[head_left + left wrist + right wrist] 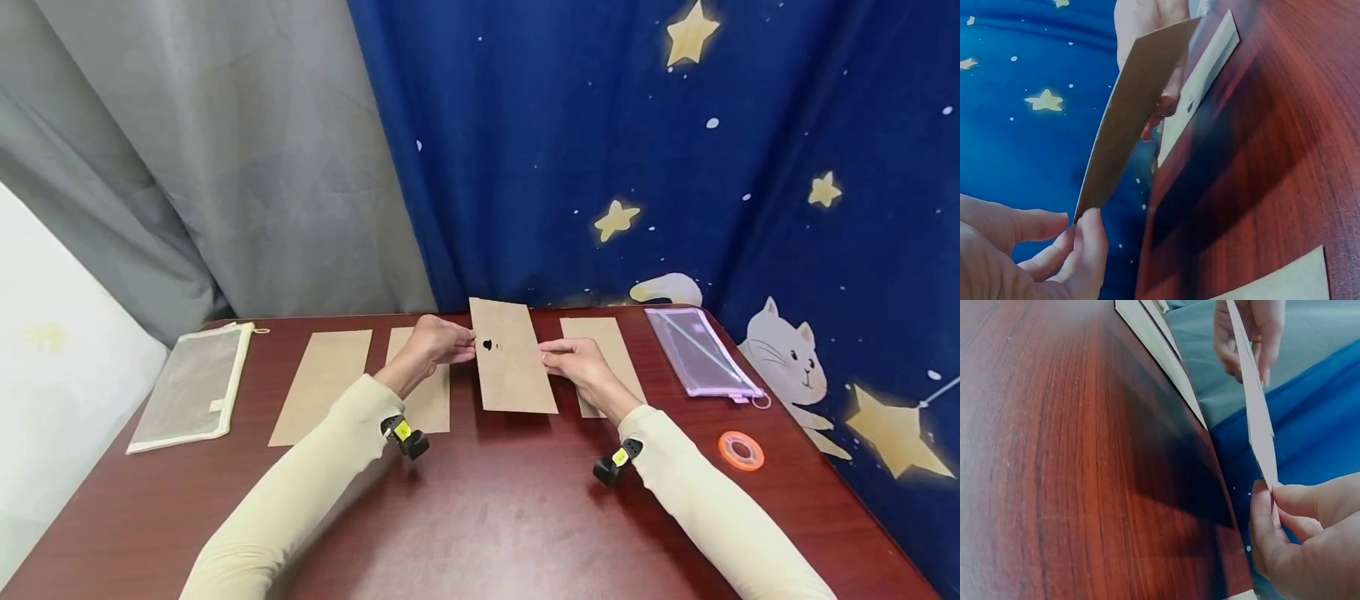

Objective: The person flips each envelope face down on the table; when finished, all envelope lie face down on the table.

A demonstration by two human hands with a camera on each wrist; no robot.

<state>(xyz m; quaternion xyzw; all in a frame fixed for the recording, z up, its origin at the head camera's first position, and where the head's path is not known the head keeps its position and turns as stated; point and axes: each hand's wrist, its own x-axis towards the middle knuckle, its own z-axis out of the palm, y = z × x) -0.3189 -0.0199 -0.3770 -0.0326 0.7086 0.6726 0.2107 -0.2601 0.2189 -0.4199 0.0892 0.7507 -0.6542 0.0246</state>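
head view: above the table (480, 517), left hand (435, 340) and right hand (583, 362) pinch opposite edges of a brown sheet (517, 371) (its dark mark (487, 345) is unclear). left wrist: it partly hides the right hand. right wrist: left hand is cut off.

- Curtained indoor corner, homelike; exact room unclear.
- Blue star-and-cat curtain (517, 208) beside plain grey curtain (300, 183).
- Dark reddish wood-grain surface (495, 517) close up to both.
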